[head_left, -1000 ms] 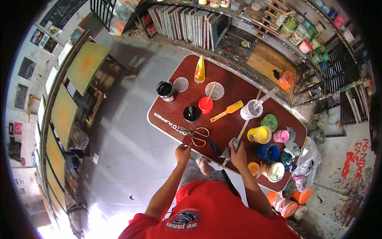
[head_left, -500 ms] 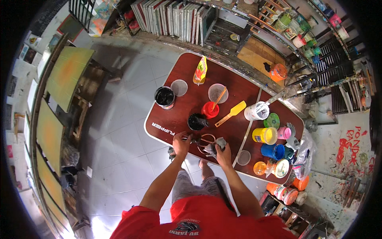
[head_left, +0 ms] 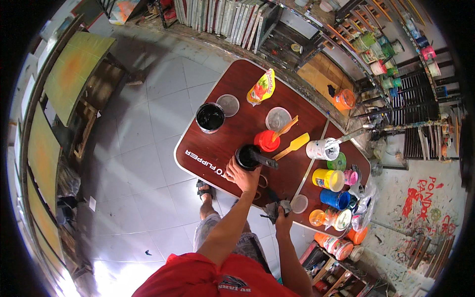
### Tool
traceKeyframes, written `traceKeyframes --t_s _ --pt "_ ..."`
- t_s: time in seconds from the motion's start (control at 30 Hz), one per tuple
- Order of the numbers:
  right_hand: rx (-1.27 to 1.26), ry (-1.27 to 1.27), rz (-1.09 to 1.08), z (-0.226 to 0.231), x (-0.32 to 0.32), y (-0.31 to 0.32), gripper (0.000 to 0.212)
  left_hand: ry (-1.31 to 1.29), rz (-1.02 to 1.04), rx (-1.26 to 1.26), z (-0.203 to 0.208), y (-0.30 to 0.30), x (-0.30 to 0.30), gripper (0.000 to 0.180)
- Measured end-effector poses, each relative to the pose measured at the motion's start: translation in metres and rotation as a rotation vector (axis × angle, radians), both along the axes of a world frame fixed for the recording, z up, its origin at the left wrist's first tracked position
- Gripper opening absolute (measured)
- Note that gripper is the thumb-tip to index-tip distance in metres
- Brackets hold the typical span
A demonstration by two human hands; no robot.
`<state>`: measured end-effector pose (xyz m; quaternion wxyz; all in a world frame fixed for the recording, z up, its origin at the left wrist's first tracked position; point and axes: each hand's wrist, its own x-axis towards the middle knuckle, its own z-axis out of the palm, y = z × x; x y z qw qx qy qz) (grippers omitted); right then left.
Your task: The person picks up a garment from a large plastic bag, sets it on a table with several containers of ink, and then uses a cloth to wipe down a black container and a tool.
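My left hand is at the near side of a small cup of black paint, its fingers curled round the wall. A dark flat spatula leans out over the cup's rim to the right. My right hand, over the table's near edge, is closed on a crumpled grey rag. Between the hands lies a pair of scissors with brown loop handles, partly hidden by my left wrist. Just beyond the cup stand a red pot holding a wooden stick and a yellow spatula.
The dark red table also bears a larger black paint tub, a yellow pouch, a white tub and several colourful paint pots on the right. A round lid lies by the near edge. Shelves with frames stand behind.
My left hand has let go of the scissors and moved to the black paint cup. My right hand has drawn back towards me with the rag. The view has shifted slightly.
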<state>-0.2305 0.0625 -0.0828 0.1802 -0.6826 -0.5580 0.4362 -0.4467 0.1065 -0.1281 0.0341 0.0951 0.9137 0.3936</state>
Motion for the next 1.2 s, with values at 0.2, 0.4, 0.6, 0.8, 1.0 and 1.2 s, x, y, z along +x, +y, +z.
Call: traceKeyframes --t_s 0.2,0.4,0.6,0.8,1.0,1.2 --pt "0.112 -0.061 0.106 0.008 0.03 0.015 0.038 0.118 0.119 0.079 -0.02 0.018 -0.012 0.091" --pt "0.08 0.035 0.089 -0.004 0.064 0.034 0.037 0.114 -0.021 0.069 -0.015 -0.006 -0.02 0.09" --pt "0.019 -0.003 0.12 0.004 0.055 0.043 0.04 0.055 -0.302 0.112 0.016 -0.044 -0.037 0.081" --pt "0.14 0.371 0.282 0.119 -0.027 0.06 0.036 -0.517 -0.414 0.849 0.116 -0.089 -0.046 0.061" --pt "0.416 0.722 0.464 0.239 -0.092 0.043 0.036 -0.423 -0.498 0.853 0.226 -0.111 -0.065 0.06" --pt "0.827 0.648 0.662 0.31 -0.138 0.027 0.04 -0.36 -0.557 1.001 0.3 -0.1 -0.054 0.055"
